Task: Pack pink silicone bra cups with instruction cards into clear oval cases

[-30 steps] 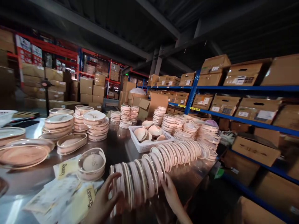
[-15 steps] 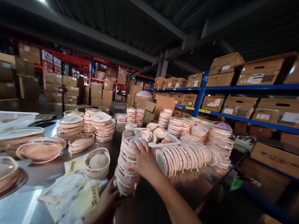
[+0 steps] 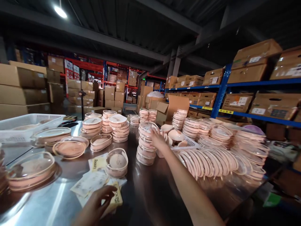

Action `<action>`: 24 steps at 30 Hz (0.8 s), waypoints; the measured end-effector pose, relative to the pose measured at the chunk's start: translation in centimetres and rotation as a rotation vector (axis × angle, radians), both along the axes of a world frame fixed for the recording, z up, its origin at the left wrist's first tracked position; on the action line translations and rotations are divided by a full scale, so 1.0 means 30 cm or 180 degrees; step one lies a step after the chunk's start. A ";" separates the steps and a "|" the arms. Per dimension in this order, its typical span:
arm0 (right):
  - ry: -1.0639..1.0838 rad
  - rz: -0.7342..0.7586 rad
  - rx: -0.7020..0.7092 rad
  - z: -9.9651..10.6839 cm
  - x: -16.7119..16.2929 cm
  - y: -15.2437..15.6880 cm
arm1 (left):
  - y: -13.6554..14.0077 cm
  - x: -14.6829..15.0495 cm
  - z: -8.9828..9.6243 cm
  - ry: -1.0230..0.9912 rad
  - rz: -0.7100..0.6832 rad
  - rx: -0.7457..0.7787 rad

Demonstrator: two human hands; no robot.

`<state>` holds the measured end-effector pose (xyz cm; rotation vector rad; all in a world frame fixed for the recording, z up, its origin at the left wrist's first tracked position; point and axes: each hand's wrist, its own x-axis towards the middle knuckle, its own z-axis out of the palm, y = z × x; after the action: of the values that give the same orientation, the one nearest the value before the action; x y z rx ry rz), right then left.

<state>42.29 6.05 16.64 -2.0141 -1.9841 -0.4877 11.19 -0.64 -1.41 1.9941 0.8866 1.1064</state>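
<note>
Case stack [image 3: 146, 152] standing, seemingly needing one hand | left hand [image 3: 100, 202] withdrawing, fingers released | right hand [image 3: 159, 139] touching top, grip unclear

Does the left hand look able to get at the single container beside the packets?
Probably yes: the left hand is close to the container, with only flat packets apparently between them; nothing tall seems to block the way.

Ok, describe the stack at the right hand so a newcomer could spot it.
On the shiny metal table, find the white basket right of centre. Just left of it stands an upright stack of pinkish containers. It alone has a hand at its upper edge: the right hand.
</note>
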 end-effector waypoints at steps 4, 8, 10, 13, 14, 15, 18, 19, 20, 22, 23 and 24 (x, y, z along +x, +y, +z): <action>0.0189 0.0128 0.0017 -0.057 -0.112 -0.021 | 0.142 -0.157 -0.035 0.0178 0.0384 0.0550; 0.0491 0.0933 -0.0460 -0.245 -0.292 -0.035 | 0.198 -0.231 -0.072 0.1435 0.0579 0.1453; 0.0996 0.1060 -0.0805 -0.359 -0.368 -0.028 | 0.176 -0.226 -0.070 0.2212 0.0241 0.1405; 0.1890 0.1040 -0.0801 -0.503 -0.442 -0.012 | 0.116 -0.194 -0.045 0.2844 -0.0362 0.0721; 0.2157 0.1042 -0.0628 -0.538 -0.455 -0.005 | 0.099 -0.183 -0.034 0.2907 -0.0476 0.0500; 0.2420 0.1056 -0.0421 -0.563 -0.461 0.002 | 0.086 -0.175 -0.023 0.2909 -0.0510 0.0326; 0.3295 0.1044 0.0144 -0.590 -0.447 0.026 | 0.080 -0.172 -0.006 0.2802 -0.0265 0.0058; 0.3601 0.1018 0.0269 -0.587 -0.437 0.031 | 0.088 -0.179 -0.010 0.2724 -0.0095 0.0035; 0.3910 0.0984 0.0353 -0.579 -0.427 0.032 | 0.101 -0.190 -0.019 0.2620 0.0085 0.0031; 0.4532 0.0937 0.0357 -0.560 -0.414 0.013 | 0.138 -0.221 -0.048 0.2399 0.0405 0.0026; 0.4814 0.0940 0.0290 -0.551 -0.414 -0.007 | 0.160 -0.238 -0.065 0.2143 0.0503 0.0019; 0.5039 0.0978 0.0189 -0.543 -0.418 -0.033 | 0.184 -0.255 -0.081 0.1754 0.0527 -0.0002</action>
<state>29.74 5.06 0.35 -1.1551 -1.0776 0.8658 3.53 4.89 -3.83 2.2997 1.3477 0.6351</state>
